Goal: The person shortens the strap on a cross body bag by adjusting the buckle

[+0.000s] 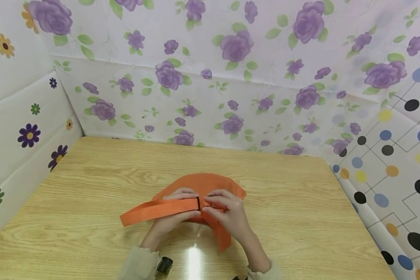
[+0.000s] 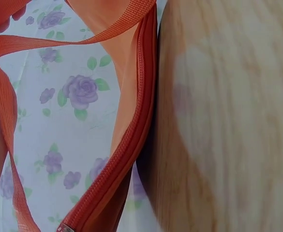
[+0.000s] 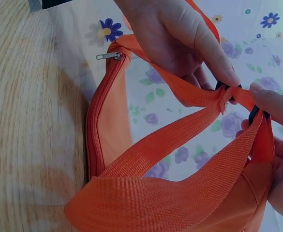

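Note:
An orange waist bag (image 1: pixel 210 181) rests on the table, its zipper (image 2: pixel 141 72) running along the curved edge in the left wrist view. My left hand (image 1: pixel 175 219) grips the orange strap (image 1: pixel 161 210), with a loop of it hanging out to the left. Opposite, my right hand (image 1: pixel 231 212) pinches the webbing close to a black slider (image 1: pixel 198 203). In the right wrist view, the fingertips of both hands meet around two black strap fittings (image 3: pixel 255 113). Part of each fitting is hidden by fingers and webbing. A strap end (image 1: pixel 224 237) dangles below the right hand.
The wood-grain table (image 1: pixel 301 202) extends around the bag. Flower-patterned cloth (image 1: pixel 203 85) hangs behind it, and a dotted cloth (image 1: pixel 399 175) borders the right side. A small black device (image 1: pixel 165 265) sits at the left sleeve.

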The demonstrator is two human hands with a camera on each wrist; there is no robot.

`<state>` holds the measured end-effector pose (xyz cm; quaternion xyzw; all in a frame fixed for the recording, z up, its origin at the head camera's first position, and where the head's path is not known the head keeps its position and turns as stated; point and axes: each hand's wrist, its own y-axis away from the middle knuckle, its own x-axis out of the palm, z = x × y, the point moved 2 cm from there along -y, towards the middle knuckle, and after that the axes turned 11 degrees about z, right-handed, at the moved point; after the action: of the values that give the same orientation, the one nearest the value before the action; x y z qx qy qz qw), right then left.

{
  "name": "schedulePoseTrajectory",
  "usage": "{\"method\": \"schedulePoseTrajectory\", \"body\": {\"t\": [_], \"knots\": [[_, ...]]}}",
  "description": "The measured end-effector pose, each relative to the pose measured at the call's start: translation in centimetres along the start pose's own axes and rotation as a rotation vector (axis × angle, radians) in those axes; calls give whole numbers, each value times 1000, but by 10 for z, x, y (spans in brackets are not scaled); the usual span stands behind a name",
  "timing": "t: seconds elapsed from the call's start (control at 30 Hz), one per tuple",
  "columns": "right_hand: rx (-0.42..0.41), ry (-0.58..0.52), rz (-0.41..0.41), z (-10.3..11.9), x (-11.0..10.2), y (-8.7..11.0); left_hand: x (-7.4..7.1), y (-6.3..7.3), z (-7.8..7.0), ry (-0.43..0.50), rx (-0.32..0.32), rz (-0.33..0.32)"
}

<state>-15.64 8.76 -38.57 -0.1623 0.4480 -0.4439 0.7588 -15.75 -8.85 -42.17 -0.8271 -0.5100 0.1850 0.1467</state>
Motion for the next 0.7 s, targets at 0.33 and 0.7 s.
{"method": "schedulePoseTrajectory", "body": {"t": [0.33,0.7], "knots": [[10,1,14,-1,-1,3,1,0,-2,-40,23,-14],[-29,45,43,4,-2,1,2,0,-5,76,13,30]]}}
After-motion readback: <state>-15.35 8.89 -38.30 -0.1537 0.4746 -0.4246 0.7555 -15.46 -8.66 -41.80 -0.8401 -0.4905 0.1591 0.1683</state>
